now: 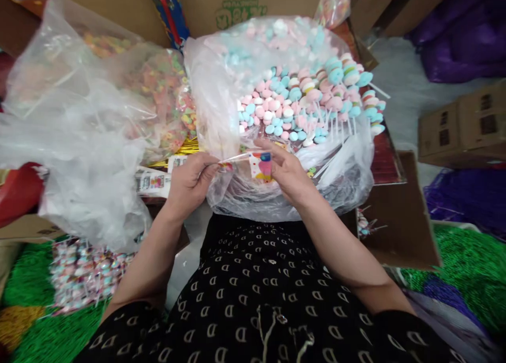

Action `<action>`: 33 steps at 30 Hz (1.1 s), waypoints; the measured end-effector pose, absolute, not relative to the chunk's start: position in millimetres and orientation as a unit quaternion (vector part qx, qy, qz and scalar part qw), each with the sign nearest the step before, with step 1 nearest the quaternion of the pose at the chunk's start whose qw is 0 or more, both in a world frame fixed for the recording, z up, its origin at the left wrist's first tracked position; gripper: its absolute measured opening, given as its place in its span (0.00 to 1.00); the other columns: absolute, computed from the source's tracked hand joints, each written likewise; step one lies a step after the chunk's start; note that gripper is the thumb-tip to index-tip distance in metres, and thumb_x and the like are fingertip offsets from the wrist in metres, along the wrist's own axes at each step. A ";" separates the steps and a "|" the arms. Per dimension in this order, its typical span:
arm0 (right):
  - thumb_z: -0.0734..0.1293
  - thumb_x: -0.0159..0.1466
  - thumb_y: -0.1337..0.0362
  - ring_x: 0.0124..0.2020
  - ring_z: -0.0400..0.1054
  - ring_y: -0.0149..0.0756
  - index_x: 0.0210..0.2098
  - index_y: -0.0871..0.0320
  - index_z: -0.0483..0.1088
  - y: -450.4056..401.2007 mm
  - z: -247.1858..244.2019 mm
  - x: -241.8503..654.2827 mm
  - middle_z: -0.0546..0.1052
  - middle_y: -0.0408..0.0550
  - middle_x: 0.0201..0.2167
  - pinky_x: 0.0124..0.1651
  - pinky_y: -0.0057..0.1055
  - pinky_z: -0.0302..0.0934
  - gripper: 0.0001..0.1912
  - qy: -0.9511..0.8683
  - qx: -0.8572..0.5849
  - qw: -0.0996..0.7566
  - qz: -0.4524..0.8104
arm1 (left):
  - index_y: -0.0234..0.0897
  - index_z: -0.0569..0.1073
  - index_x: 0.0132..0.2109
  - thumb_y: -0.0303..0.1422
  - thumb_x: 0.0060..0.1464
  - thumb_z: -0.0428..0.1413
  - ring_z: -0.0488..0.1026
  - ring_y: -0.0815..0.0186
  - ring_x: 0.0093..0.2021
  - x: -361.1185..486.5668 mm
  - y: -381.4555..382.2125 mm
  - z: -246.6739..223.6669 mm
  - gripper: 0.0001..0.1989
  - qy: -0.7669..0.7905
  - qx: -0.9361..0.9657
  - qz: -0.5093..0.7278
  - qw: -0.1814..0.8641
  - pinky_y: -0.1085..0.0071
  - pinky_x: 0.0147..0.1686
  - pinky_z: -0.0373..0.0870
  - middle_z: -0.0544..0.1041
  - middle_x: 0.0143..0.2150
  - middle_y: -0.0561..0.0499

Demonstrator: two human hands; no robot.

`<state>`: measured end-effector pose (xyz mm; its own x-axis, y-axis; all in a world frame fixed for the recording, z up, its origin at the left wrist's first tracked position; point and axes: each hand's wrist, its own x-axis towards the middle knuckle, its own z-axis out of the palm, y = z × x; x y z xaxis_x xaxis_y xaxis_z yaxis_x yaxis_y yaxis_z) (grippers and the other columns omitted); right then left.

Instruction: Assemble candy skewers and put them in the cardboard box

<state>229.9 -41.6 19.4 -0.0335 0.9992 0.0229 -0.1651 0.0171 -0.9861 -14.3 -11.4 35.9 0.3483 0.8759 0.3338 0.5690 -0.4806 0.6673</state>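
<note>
Thin white stick (236,158) lying nearly level across the person's body, between the two hands, over a clear plastic bag (209,94) of pastel lollipops (294,102). Its long axis runs side to side, with one end at the left hand (192,186), whose grip is closed in a fingertip pinch on it. A small printed paper card (261,165) in pink, yellow and blue sits toward the other end, nearer the right hand (286,170), whose grip is also closed, with the fingers pressed on the card's upper edge. Beyond the left arm lies a second clear bag (79,157) of colourful gummy candies (166,97), and a black patterned garment (253,278) fills the foreground below the hands
</note>
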 end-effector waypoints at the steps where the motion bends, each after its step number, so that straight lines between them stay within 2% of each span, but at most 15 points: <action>1: 0.77 0.57 0.40 0.50 0.79 0.41 0.52 0.48 0.79 -41.2 22.6 232.6 0.85 0.47 0.45 0.52 0.43 0.76 0.29 -0.465 -0.441 0.534 0.552 | 0.42 0.78 0.42 0.41 0.66 0.54 0.78 0.60 0.42 -4.8 -13.0 35.3 0.12 0.455 0.795 0.337 0.216 0.65 0.46 0.73 0.83 0.39 0.49; 5: 0.66 0.65 0.35 0.44 0.79 0.37 0.50 0.51 0.80 -54.5 30.6 252.7 0.84 0.48 0.42 0.45 0.37 0.76 0.29 -0.409 -0.478 0.553 0.546 | 0.40 0.78 0.42 0.39 0.66 0.53 0.78 0.60 0.41 25.2 -17.0 27.4 0.11 0.456 0.806 0.322 0.196 0.66 0.45 0.72 0.83 0.38 0.47; 7: 0.68 0.65 0.37 0.41 0.78 0.35 0.49 0.51 0.80 -62.5 28.2 262.5 0.84 0.47 0.42 0.43 0.35 0.75 0.28 -0.401 -0.490 0.560 0.534 | 0.40 0.78 0.42 0.39 0.65 0.54 0.78 0.60 0.41 36.0 -20.0 24.4 0.10 0.448 0.809 0.314 0.213 0.66 0.44 0.72 0.83 0.39 0.47; 9: 0.75 0.62 0.44 0.40 0.77 0.34 0.47 0.51 0.81 -68.7 22.6 268.4 0.83 0.45 0.41 0.44 0.33 0.74 0.22 -0.416 -0.511 0.559 0.503 | 0.40 0.78 0.42 0.38 0.64 0.56 0.78 0.62 0.38 44.5 -23.4 24.2 0.09 0.443 0.800 0.310 0.259 0.67 0.42 0.71 0.83 0.38 0.48; 11: 0.77 0.61 0.52 0.39 0.76 0.33 0.43 0.52 0.81 -73.3 17.1 270.2 0.83 0.43 0.38 0.44 0.33 0.72 0.15 -0.437 -0.534 0.552 0.468 | 0.40 0.78 0.43 0.39 0.63 0.58 0.76 0.64 0.34 51.6 -25.9 26.6 0.09 0.438 0.769 0.307 0.351 0.69 0.37 0.70 0.82 0.36 0.50; 13: 0.76 0.63 0.55 0.37 0.74 0.32 0.39 0.53 0.81 -77.0 14.3 270.1 0.82 0.43 0.35 0.44 0.33 0.71 0.10 -0.454 -0.544 0.547 0.447 | 0.40 0.78 0.47 0.42 0.63 0.60 0.76 0.65 0.33 57.8 -26.1 30.0 0.12 0.417 0.710 0.301 0.482 0.69 0.35 0.70 0.82 0.36 0.51; 15: 0.75 0.63 0.54 0.34 0.72 0.31 0.35 0.53 0.80 -80.3 14.9 270.6 0.81 0.42 0.32 0.41 0.32 0.69 0.10 -0.467 -0.544 0.550 0.428 | 0.41 0.78 0.51 0.46 0.61 0.61 0.77 0.64 0.34 64.0 -24.1 32.1 0.17 0.377 0.642 0.278 0.607 0.69 0.35 0.72 0.82 0.38 0.50; 18: 0.76 0.61 0.48 0.27 0.66 0.29 0.30 0.54 0.77 -85.6 19.0 274.8 0.76 0.40 0.26 0.33 0.30 0.62 0.16 -0.476 -0.562 0.564 0.372 | 0.39 0.81 0.45 0.48 0.56 0.66 0.73 0.66 0.29 73.1 -19.7 29.6 0.19 0.343 0.592 0.227 0.693 0.69 0.30 0.70 0.80 0.34 0.50; 21: 0.74 0.62 0.42 0.23 0.56 0.27 0.21 0.56 0.68 -90.8 21.1 279.8 0.65 0.37 0.18 0.27 0.29 0.52 0.27 -0.472 -0.595 0.561 0.328 | 0.38 0.77 0.34 0.49 0.50 0.69 0.64 0.71 0.22 81.1 -17.7 22.5 0.19 0.364 0.569 0.245 0.695 0.72 0.23 0.60 0.72 0.25 0.55; 24: 0.69 0.63 0.35 0.21 0.51 0.26 0.17 0.55 0.57 -93.8 17.8 282.0 0.57 0.36 0.16 0.26 0.28 0.49 0.35 -0.445 -0.608 0.565 0.338 | 0.38 0.71 0.30 0.53 0.52 0.67 0.61 0.72 0.21 86.0 -18.9 17.0 0.23 0.368 0.580 0.278 0.672 0.73 0.22 0.56 0.68 0.21 0.57; 29: 0.76 0.55 0.35 0.23 0.62 0.27 0.29 0.55 0.71 -93.0 7.8 283.7 0.70 0.37 0.22 0.28 0.27 0.60 0.28 -0.388 -0.555 0.583 0.449 | 0.38 0.70 0.29 0.52 0.61 0.61 0.60 0.71 0.23 87.3 -21.1 15.5 0.23 0.384 0.653 0.298 0.581 0.72 0.24 0.56 0.67 0.22 0.56; 31: 0.76 0.54 0.36 0.21 0.61 0.27 0.28 0.55 0.71 -92.7 5.8 283.9 0.69 0.36 0.20 0.26 0.27 0.59 0.28 -0.375 -0.563 0.586 0.446 | 0.38 0.73 0.31 0.51 0.62 0.60 0.61 0.71 0.23 87.2 -21.3 15.2 0.21 0.387 0.655 0.292 0.580 0.72 0.23 0.55 0.69 0.23 0.56; 33: 0.74 0.56 0.35 0.18 0.57 0.26 0.23 0.55 0.67 -92.2 5.2 283.0 0.65 0.35 0.16 0.24 0.26 0.56 0.30 -0.373 -0.585 0.584 0.421 | 0.38 0.77 0.38 0.48 0.62 0.60 0.62 0.71 0.23 87.5 -21.3 14.3 0.17 0.381 0.640 0.286 0.602 0.73 0.23 0.55 0.72 0.26 0.55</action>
<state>283.0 -92.2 5.2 0.3669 0.9284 -0.0580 -0.0550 -0.0405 -0.9977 87.5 -21.3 14.3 0.5462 0.8326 -0.0922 0.1429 0.0159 0.9896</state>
